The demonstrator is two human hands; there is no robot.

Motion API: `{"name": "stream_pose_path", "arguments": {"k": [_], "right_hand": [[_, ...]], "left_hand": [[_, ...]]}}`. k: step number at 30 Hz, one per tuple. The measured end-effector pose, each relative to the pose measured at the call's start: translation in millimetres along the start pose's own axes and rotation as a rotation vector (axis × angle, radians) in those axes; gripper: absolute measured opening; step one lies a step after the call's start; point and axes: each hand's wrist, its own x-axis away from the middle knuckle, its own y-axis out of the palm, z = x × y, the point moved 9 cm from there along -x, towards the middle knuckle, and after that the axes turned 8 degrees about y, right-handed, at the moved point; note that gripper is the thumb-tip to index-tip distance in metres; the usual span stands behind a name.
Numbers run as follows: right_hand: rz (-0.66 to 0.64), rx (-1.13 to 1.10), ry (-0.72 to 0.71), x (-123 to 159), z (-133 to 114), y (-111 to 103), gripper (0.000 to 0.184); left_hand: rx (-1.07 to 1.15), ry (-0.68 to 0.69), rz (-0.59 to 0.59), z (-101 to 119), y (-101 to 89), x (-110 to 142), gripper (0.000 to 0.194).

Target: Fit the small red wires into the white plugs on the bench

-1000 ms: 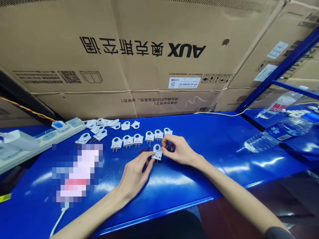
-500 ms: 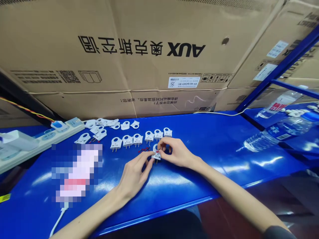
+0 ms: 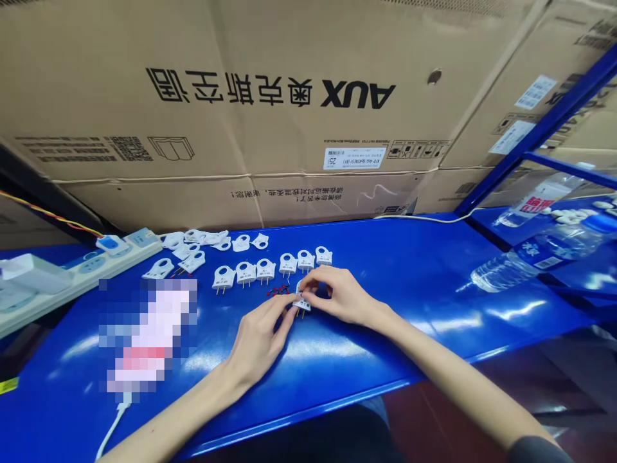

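The right hand (image 3: 346,297) has shifted leftward over the white plug (image 3: 303,305), its closure unclear; the left hand (image 3: 260,326) pinches the plug, which loose pinching might let twist.

This looks like a small workshop corner in a storage area: 6 white plug pieces (image 3: 265,274), several showing metal pins, line a blue worktop (image 3: 400,257), a power strip (image 3: 94,265) lies at its left, and a big upside-down AUX carton (image 3: 265,38) stands behind, beside blue metal racking (image 3: 554,117).
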Motion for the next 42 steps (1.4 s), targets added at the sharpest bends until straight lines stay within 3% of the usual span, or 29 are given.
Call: {"name": "stream_pose_path", "arguments": {"k": [24, 30, 36, 42], "right_hand": [[-0.019, 0.044, -0.041, 1.0, 2.2, -1.6, 0.012], [0.008, 0.060, 0.007, 1.3, 2.3, -10.2, 0.023], [-0.083, 0.029, 0.009, 3.5, 1.4, -8.5, 0.065], [-0.096, 0.147, -0.013, 4.5, -1.1, 1.4, 0.058]], "left_hand": [[0.105, -0.039, -0.020, -2.2, 2.3, -2.5, 0.022], [0.112, -0.117, -0.004, -9.2, 1.3, -1.1, 0.021], [0.126, -0.165, -0.017, -14.6, 4.0, 1.8, 0.024], [0.118, -0.157, -0.033, -15.7, 6.3, 2.9, 0.023]]}}
